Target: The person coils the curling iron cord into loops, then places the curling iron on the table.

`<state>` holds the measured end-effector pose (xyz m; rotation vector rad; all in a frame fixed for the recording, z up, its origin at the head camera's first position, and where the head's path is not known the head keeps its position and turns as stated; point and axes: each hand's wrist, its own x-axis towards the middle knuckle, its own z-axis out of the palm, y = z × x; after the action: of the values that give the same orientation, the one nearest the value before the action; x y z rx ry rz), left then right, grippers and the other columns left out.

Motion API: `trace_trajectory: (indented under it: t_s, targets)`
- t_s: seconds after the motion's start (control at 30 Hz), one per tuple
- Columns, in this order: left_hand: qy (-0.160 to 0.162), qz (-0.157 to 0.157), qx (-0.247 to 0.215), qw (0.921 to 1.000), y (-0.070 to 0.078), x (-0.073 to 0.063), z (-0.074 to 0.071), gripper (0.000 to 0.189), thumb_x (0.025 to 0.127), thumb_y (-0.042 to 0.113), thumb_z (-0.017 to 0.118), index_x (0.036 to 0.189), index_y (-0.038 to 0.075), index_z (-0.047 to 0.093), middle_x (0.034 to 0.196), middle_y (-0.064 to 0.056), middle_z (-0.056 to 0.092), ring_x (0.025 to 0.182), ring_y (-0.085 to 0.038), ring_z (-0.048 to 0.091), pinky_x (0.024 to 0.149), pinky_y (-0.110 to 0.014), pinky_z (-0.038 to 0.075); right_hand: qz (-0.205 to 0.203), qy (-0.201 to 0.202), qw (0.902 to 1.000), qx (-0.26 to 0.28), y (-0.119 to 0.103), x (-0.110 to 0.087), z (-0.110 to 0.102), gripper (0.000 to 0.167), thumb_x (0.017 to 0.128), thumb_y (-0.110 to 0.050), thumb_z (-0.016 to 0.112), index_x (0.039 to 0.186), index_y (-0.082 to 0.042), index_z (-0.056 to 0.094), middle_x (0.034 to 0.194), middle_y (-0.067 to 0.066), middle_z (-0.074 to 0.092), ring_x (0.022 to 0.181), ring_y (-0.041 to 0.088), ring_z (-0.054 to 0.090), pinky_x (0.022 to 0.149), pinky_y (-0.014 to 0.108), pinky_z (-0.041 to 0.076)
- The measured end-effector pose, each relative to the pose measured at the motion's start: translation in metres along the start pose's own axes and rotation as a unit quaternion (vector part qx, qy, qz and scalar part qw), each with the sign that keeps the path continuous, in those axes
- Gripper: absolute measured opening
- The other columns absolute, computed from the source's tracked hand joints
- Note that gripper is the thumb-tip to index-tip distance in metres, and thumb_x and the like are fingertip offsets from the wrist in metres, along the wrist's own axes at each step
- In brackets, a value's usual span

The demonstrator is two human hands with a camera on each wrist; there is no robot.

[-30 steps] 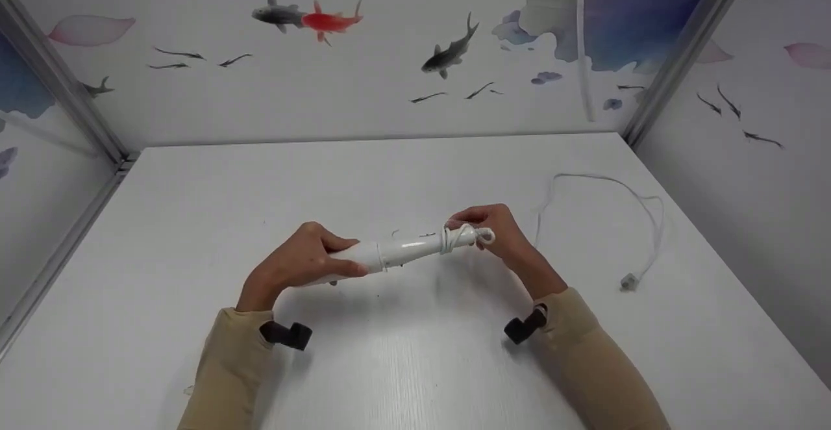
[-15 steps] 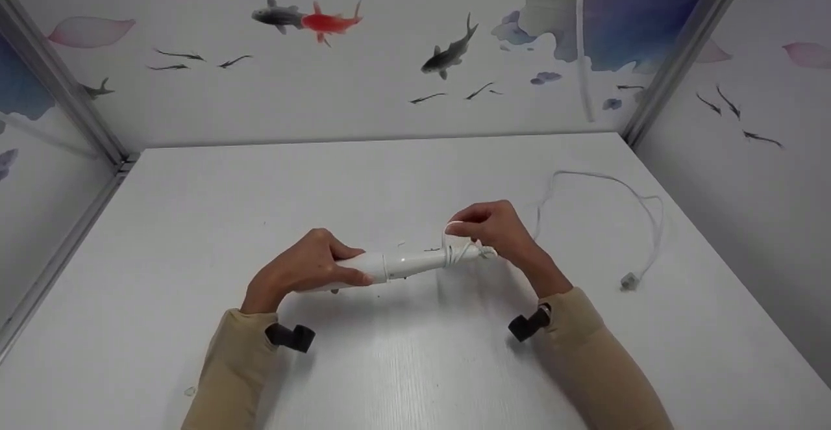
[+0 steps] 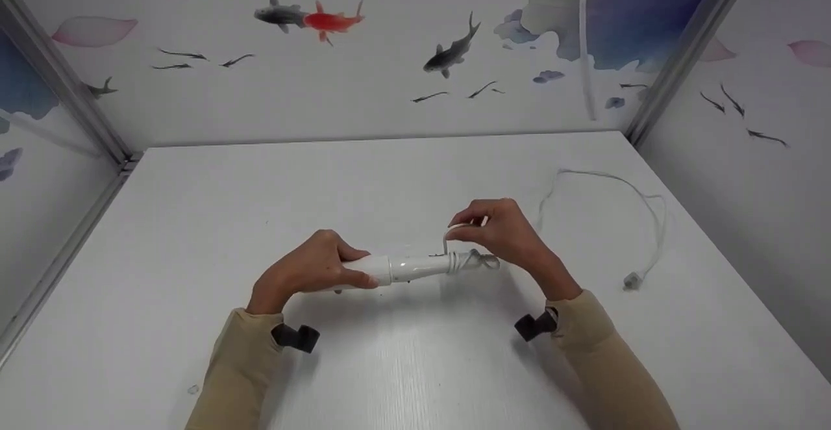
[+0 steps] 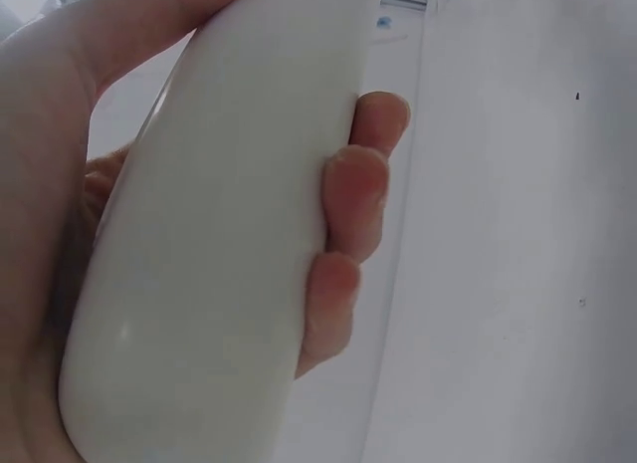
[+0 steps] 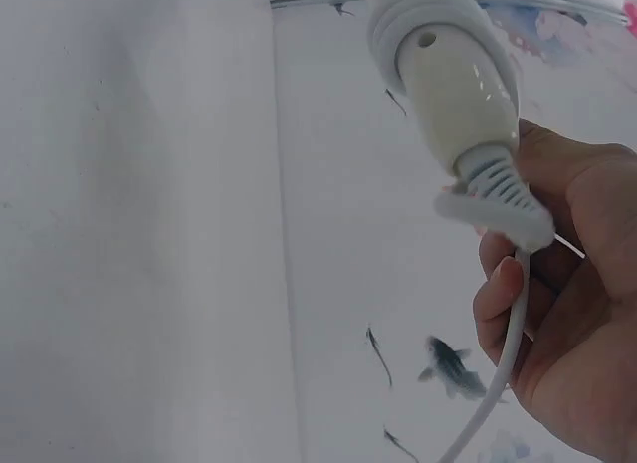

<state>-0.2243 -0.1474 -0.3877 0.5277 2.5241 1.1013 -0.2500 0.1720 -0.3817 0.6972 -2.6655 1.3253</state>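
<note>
A long white electric appliance [image 3: 415,267], its exact kind unclear, is held nearly level above the table in the head view. My left hand [image 3: 313,262] grips its thicker body, with fingers wrapped round the smooth casing [image 4: 219,234] in the left wrist view. White cord [image 5: 503,368] leaves the ribbed sleeve [image 5: 498,181] at the narrow end, and several turns of it circle the handle [image 5: 453,100]. My right hand [image 3: 503,230] pinches a raised length of this cord just above the handle. The appliance's far left end is hidden under the left hand.
The rest of the cord curves over the white table [image 3: 402,378] on the right and ends in a plug [image 3: 632,280]. A tiny clear bit [image 3: 193,389] lies by the left sleeve. Printed panels [image 3: 389,105] with metal corner posts stand behind and at both sides.
My right hand has lifted a loop of cord up from the handle's turns. The appliance has dropped a little and shifted slightly right with my left hand, now lying more level.
</note>
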Motion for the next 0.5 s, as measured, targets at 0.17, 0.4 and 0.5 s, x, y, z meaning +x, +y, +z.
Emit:
trace_trajectory:
  t_s: [0.17, 0.4, 0.5]
  targets:
    - [0.026, -0.005, 0.006, 0.9996, -0.001, 0.003, 0.001, 0.058, 0.079, 0.038, 0.083, 0.125, 0.006, 0.069, 0.118, -0.011, 0.074, 0.081, -0.017, 0.063, 0.067, -0.028, 0.051, -0.031, 0.04, 0.9985, -0.02, -0.013, -0.003, 0.002, 0.006, 0.083, -0.016, 0.082, 0.089, -0.015, 0.081, 0.078, -0.002, 0.07, 0.072, 0.013, 0.056, 0.062, 0.022, 0.045]
    - [0.05, -0.006, 0.012, 0.9986, -0.002, 0.005, 0.002, 0.055, 0.081, 0.038, 0.081, 0.126, 0.009, 0.07, 0.115, -0.01, 0.075, 0.08, -0.016, 0.064, 0.068, -0.028, 0.051, -0.051, 0.048, 0.9973, -0.024, -0.022, -0.006, 0.004, 0.007, 0.085, -0.013, 0.079, 0.092, -0.013, 0.081, 0.081, -0.001, 0.072, 0.071, 0.013, 0.057, 0.061, 0.022, 0.048]
    - [0.06, -0.011, 0.018, 0.998, -0.002, 0.006, 0.002, 0.055, 0.081, 0.039, 0.08, 0.126, 0.008, 0.07, 0.113, -0.009, 0.075, 0.078, -0.016, 0.063, 0.066, -0.027, 0.05, -0.046, 0.043, 0.9977, -0.024, -0.022, -0.007, 0.005, 0.008, 0.088, -0.015, 0.077, 0.095, -0.013, 0.08, 0.085, 0.0, 0.074, 0.07, 0.013, 0.057, 0.061, 0.021, 0.047]
